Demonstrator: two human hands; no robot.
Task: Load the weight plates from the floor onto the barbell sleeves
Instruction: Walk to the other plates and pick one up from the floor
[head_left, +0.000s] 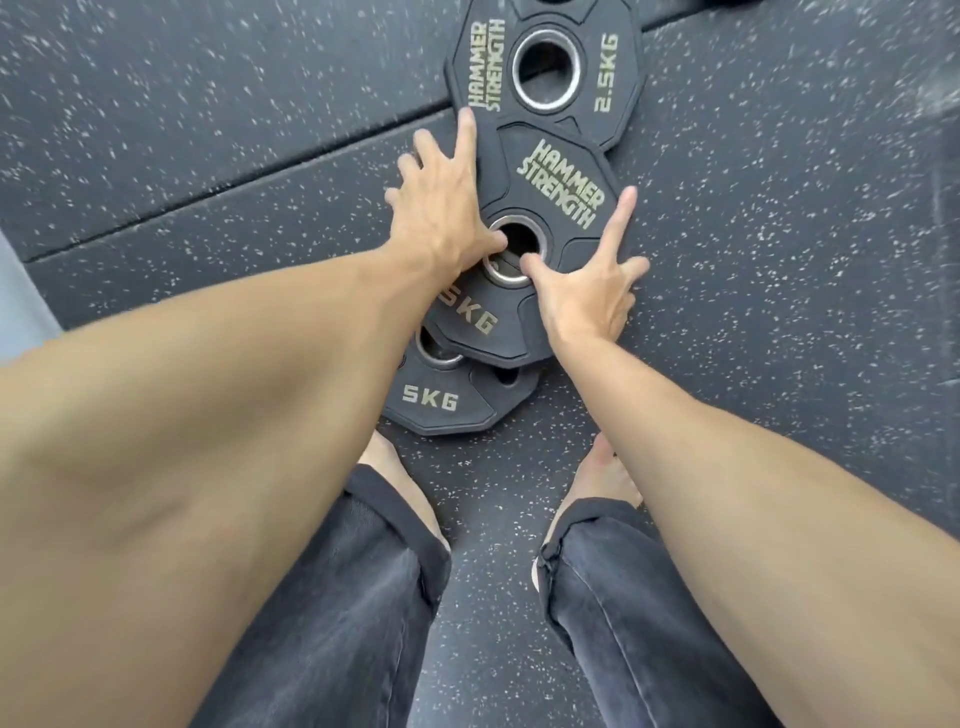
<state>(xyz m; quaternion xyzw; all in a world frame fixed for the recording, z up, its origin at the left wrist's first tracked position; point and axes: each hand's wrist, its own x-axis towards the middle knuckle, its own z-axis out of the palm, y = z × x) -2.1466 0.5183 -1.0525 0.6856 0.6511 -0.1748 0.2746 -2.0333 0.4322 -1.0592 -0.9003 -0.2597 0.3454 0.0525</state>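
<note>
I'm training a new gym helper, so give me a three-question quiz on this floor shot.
1. True or false: both thumbs reach into the centre hole of the top plate.
2. What weight is printed on the farthest plate?
3. Which plate lies nearest the feet? A) 2.5KG B) 5KG

Key: 1 true: left hand and right hand both do. 2: 2.5KG. 3: B.
</note>
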